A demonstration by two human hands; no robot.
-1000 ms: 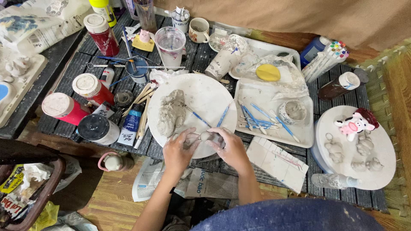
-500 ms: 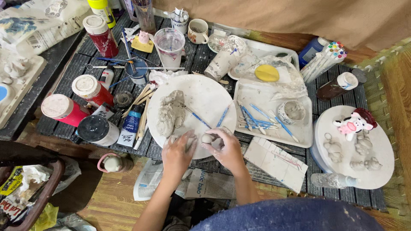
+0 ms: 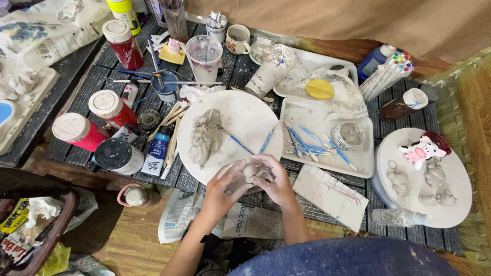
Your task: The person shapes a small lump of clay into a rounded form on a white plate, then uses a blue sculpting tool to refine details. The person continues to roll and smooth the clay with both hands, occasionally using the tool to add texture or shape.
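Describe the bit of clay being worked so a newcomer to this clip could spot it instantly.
Start at the round white board in the table's middle, with a big grey clay lump on it. At its near edge, the left hand and right hand cup a small rounded grey clay ball. It is the only clay piece held in hands.

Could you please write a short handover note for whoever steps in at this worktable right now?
Left hand and right hand: both cupped around a small clay ball, at the near edge of the round white board.
Clay lump lies on the board's left side, two blue tools beside it.
Done: grey figures and one painted pink figure sit on the right board.
Left: ball has no features yet; most clay unused.
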